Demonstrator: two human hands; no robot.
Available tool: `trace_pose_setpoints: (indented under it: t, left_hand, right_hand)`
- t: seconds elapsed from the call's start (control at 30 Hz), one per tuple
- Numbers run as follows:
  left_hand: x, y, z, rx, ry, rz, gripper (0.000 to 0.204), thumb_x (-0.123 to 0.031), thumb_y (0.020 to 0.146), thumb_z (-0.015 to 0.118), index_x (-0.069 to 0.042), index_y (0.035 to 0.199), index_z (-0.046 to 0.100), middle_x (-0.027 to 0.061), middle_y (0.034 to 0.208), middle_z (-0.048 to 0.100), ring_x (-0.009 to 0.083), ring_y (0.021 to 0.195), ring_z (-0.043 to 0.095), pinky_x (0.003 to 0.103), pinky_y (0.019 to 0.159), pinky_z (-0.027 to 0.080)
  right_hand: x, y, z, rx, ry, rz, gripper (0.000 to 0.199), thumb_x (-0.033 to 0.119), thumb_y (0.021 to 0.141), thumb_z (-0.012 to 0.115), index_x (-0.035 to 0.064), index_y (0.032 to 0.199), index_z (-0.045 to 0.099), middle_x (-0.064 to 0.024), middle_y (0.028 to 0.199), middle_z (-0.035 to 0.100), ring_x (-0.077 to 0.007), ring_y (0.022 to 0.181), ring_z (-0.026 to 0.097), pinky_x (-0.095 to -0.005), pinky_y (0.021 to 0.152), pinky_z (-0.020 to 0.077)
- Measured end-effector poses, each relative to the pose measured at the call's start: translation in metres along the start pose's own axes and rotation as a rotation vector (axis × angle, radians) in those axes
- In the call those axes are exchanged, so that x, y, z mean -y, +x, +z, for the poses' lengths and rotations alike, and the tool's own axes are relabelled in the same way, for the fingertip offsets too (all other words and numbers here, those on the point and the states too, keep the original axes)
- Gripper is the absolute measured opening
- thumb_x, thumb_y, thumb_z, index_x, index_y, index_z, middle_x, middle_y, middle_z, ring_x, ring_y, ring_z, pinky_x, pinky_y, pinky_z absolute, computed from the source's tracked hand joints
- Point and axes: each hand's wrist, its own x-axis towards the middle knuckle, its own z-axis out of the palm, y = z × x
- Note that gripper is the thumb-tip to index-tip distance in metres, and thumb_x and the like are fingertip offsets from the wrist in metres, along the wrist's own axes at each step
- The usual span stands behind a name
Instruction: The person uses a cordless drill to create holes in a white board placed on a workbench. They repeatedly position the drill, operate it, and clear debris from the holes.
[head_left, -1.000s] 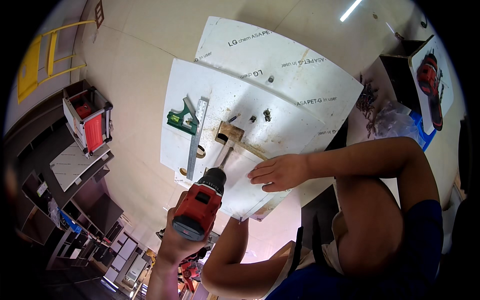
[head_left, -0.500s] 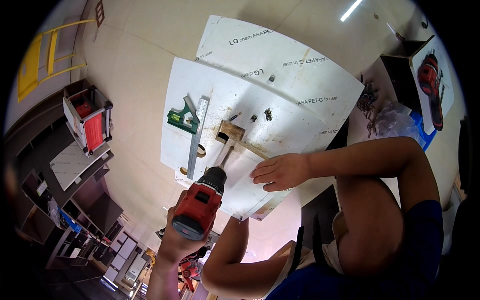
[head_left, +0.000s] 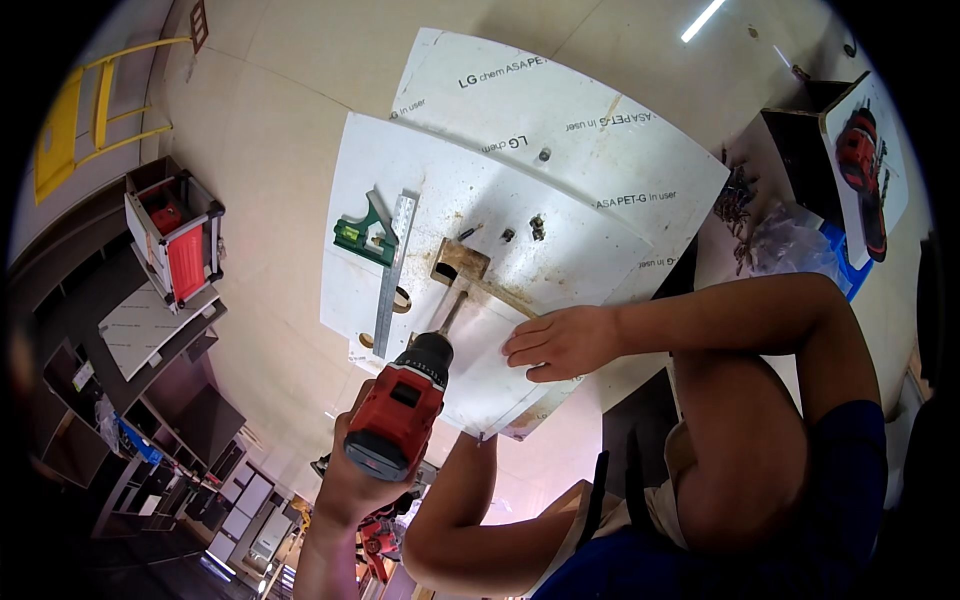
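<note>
My left hand (head_left: pixel 345 470) grips a red and black cordless drill (head_left: pixel 400 410). Its bit (head_left: pixel 450 312) points at a small wooden block (head_left: pixel 460 262) lying on a white panel (head_left: pixel 590 250). My right hand (head_left: pixel 560 342) lies flat on that panel just right of the drill, fingers spread, holding nothing. A thin wooden strip runs from the block toward my right hand. A combination square with a green head (head_left: pixel 362 238) and a steel blade (head_left: pixel 392 275) lies on the panel left of the block. A few small screws (head_left: pixel 537 226) sit beyond the block.
A second white panel (head_left: pixel 520 110) lies under the first on the pale floor. At the right are another red drill (head_left: pixel 860 160), a clear plastic bag (head_left: pixel 790 240) and a blue tray (head_left: pixel 835 275). A red and white cart (head_left: pixel 178 235), dark shelving and a yellow frame (head_left: pixel 70 110) stand at the left.
</note>
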Motion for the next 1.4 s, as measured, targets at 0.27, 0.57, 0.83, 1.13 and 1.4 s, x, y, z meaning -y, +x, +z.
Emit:
trace_pose_setpoints:
  t: [0.27,0.57,0.83,1.13,1.4]
  left_hand:
    - [-0.002,0.003,-0.003,0.028,-0.036,-0.012,0.024,-0.007,0.093,0.071,-0.005,0.116,0.065,0.0074,0.099,0.071,0.02,0.087,0.069,0.032,0.078,0.054]
    - [-0.001,0.001,-0.003,0.029,-0.019,-0.013,0.022,-0.007,0.093,0.07,-0.005,0.115,0.066,0.0076,0.098,0.071,0.022,0.086,0.069,0.033,0.078,0.054]
    - [0.001,0.0,0.0,0.014,0.05,0.006,0.021,-0.008,0.093,0.07,-0.005,0.114,0.066,0.0084,0.097,0.07,0.0228,0.085,0.069,0.034,0.077,0.054]
    - [0.004,0.0,-0.001,0.012,0.057,0.026,0.023,-0.007,0.093,0.071,-0.004,0.116,0.066,0.007,0.1,0.072,0.0205,0.088,0.07,0.032,0.079,0.054]
    - [-0.004,0.002,-0.001,0.027,0.003,-0.019,0.023,-0.009,0.093,0.071,-0.004,0.115,0.066,0.0085,0.099,0.071,0.0233,0.086,0.07,0.034,0.078,0.054]
  right_hand:
    - [0.0,-0.001,0.001,-0.003,0.003,0.009,0.01,0.013,0.092,0.064,0.006,0.099,0.067,-0.014,0.132,0.063,-0.0328,0.134,0.055,-0.0383,0.114,0.0462]
    - [0.0,-0.002,0.006,-0.034,0.003,0.001,0.012,0.014,0.093,0.06,0.0043,0.093,0.066,-0.0148,0.132,0.061,-0.0331,0.135,0.052,-0.0384,0.115,0.044]
    - [0.0,-0.001,0.007,-0.032,0.035,0.014,0.011,0.014,0.091,0.061,0.0043,0.092,0.066,-0.014,0.131,0.061,-0.0328,0.136,0.051,-0.0379,0.115,0.044]
    - [0.0,0.0,0.001,0.021,0.003,0.002,0.011,0.013,0.092,0.064,0.0058,0.101,0.067,-0.0133,0.132,0.062,-0.0321,0.136,0.053,-0.0379,0.114,0.0463]
    - [0.001,-0.002,0.007,-0.038,0.023,0.014,0.011,0.014,0.091,0.062,0.0051,0.093,0.067,-0.0136,0.133,0.061,-0.0326,0.137,0.051,-0.0381,0.115,0.0439]
